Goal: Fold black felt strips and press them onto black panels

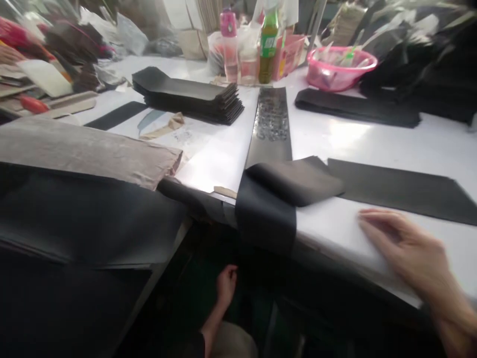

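Observation:
My left hand (226, 286) hangs low over my lap, below the table edge, its fingers curled closed with nothing showing in them. My right hand (413, 251) is over the table's front right part, slightly blurred. Its thumb and bent fingers come together at the tips, and no object shows between them. Just beyond it lies a flat dark strip (402, 186). To its left, a folded dark piece (298, 181) rests loosely across a long black strip (270, 149) that droops over the table edge. The far part of that long strip looks wet and shiny.
A stack of black strips (194, 94) stands at the back left, and a folded black bundle (357, 107) at the back right. Behind are a pink basin (324, 72), a green-labelled bottle (267, 54) and a pink-capped bottle (230, 49). Large dark sheets (82, 214) fill the left.

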A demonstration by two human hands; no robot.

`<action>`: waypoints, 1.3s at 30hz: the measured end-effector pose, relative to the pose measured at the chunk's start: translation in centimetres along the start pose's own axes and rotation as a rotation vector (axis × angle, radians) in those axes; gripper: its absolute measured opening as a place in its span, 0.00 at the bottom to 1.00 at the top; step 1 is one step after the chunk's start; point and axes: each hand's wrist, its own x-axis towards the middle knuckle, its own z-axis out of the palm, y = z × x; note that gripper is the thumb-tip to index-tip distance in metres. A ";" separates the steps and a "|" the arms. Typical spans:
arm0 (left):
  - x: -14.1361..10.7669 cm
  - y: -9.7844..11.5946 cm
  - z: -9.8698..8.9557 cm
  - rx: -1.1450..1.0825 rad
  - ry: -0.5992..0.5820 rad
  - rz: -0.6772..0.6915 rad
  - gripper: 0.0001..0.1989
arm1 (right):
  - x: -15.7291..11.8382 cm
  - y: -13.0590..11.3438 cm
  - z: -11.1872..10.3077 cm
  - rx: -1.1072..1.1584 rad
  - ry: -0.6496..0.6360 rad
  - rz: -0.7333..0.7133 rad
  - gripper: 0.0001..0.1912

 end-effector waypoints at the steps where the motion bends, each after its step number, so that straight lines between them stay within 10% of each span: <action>1: -2.0 1.5 -0.6 -0.092 -0.017 0.007 0.08 | 0.6 -1.1 -0.9 0.049 -0.040 0.026 0.14; 5: -10.2 7.5 -4.5 -0.423 -0.094 0.035 0.22 | 0.3 -5.0 -2.9 0.225 -0.011 0.258 0.20; 9: -16.7 12.6 -9.4 -0.668 -0.195 0.016 0.28 | -6.8 -11.9 -3.8 0.409 -0.045 0.519 0.22; 13: -20.3 16.2 -13.4 -0.930 -0.304 -0.070 0.24 | -16.1 -19.5 -2.4 0.643 -0.344 0.832 0.24; 18: -23.4 18.1 -15.8 -0.712 -0.257 0.089 0.18 | -20.0 -25.0 0.4 0.976 -0.286 1.125 0.33; 25: -30.0 18.8 -15.6 0.106 -0.308 0.765 0.14 | -20.0 -27.8 -0.5 1.033 -0.087 1.412 0.26; 30: -31.5 17.4 -14.7 0.210 -0.386 1.026 0.13 | -21.2 -26.4 -3.0 0.969 -0.051 1.484 0.26; 33: -30.7 20.0 -17.7 0.175 -0.425 1.092 0.13 | -21.6 -25.4 -4.2 1.066 -0.014 1.462 0.28; 39: -28.0 29.1 -24.4 -0.160 0.259 0.890 0.27 | -20.9 -26.5 -5.5 1.192 -0.004 1.493 0.30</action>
